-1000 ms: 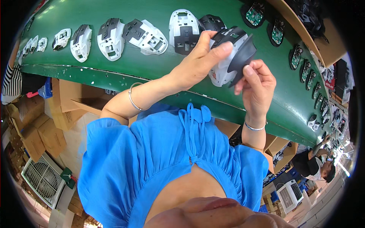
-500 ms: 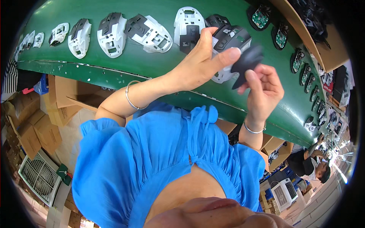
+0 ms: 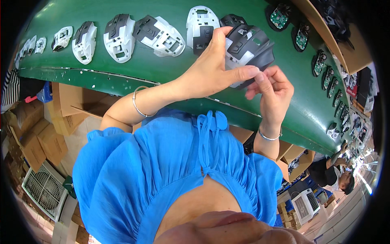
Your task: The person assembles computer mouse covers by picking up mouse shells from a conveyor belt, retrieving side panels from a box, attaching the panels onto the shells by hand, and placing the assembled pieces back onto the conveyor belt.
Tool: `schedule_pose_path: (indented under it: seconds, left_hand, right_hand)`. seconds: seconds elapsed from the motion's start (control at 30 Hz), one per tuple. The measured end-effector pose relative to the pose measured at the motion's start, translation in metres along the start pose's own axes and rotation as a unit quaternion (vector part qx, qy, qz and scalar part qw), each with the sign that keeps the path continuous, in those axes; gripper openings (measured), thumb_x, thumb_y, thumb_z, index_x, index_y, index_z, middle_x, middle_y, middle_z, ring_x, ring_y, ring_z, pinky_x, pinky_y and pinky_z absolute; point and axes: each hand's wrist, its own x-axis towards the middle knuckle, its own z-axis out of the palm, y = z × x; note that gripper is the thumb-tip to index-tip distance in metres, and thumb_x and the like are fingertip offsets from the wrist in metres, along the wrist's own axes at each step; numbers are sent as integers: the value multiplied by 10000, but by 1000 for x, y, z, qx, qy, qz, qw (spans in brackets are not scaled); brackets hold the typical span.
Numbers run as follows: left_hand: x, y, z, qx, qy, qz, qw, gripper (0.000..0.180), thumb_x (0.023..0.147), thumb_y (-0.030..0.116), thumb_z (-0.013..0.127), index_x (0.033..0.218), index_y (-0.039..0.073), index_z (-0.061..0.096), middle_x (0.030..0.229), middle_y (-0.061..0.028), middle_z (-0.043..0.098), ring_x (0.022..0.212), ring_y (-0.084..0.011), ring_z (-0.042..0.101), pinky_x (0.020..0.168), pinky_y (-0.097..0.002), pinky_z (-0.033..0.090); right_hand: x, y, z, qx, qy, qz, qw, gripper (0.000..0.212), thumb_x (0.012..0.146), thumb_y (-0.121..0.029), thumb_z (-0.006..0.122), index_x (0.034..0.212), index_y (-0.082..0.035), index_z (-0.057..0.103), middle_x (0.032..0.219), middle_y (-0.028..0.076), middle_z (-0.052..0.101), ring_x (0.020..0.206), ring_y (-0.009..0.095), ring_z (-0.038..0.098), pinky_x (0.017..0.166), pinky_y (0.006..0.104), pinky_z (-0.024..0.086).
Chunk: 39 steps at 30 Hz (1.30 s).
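Clearly, with clock directions read from the held shell, the nearest thing is the person's blue top, toward seven o'clock. Beyond it come the bare forearms, with one silvery bangle on the left wrist and another bangle on the right.

The left hand grips a black-and-white shell, its thumb lying along the near edge and its other fingers on the nine o'clock side. The right hand sits at five o'clock, thumb and fingers curled at the shell's near corner, the two thumb tips close together; I cannot tell whether it pinches anything. A dark side piece lies against the shell on its three o'clock side. The shell is held over the green counter.

Just past it, a white-and-black shell lies at eleven o'clock and a dark shell near twelve. A slanted shell lies toward nine, ahead of a row of similar shells leading away. Dark bases with green circuit boards begin between one and two and curve round past four.

Farther off, a cardboard box stands at three, and a co-worker in black is at five.
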Motion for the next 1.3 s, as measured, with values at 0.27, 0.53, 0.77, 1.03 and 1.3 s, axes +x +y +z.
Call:
schedule_pose_path:
  seconds: [0.27,0.53,0.77,1.03,1.3]
  left_hand:
    - [-3,3,-8,117,-32,99,988,777,730,272,739,1303,-4,293,1166,-118,422,1097,-201,438,928,-337,380]
    - [1,6,-15,156,-85,130,976,729,613,300,762,1216,53,436,1007,-140,491,924,-288,512,789,-370,434]
    - [6,9,-19,159,-97,121,975,719,602,265,774,1203,18,467,1009,-116,531,916,-247,547,788,-340,445]
    - [5,10,-14,135,-133,127,974,947,500,293,874,1266,12,392,1120,-100,494,989,-219,520,889,-314,412]
    - [1,4,-28,132,-108,89,981,829,598,279,812,1249,-14,392,1236,-180,440,1189,-328,419,971,-383,372]
  right_hand:
    - [5,2,-9,161,-60,-11,985,336,730,24,662,1038,54,533,896,89,620,805,124,602,698,223,482]
    - [17,10,-32,59,-178,33,982,390,660,8,739,1017,31,583,942,71,622,865,131,597,796,250,488]
    - [21,32,-34,141,-182,19,973,438,627,-57,779,1017,26,598,954,56,604,886,131,581,805,258,465]
    - [27,49,-39,287,-234,21,929,357,679,-59,705,1012,0,592,1013,89,597,899,184,590,815,308,468]
    - [29,49,-34,476,-160,61,863,428,866,-128,539,1244,34,421,1187,195,531,1076,294,553,934,433,445]
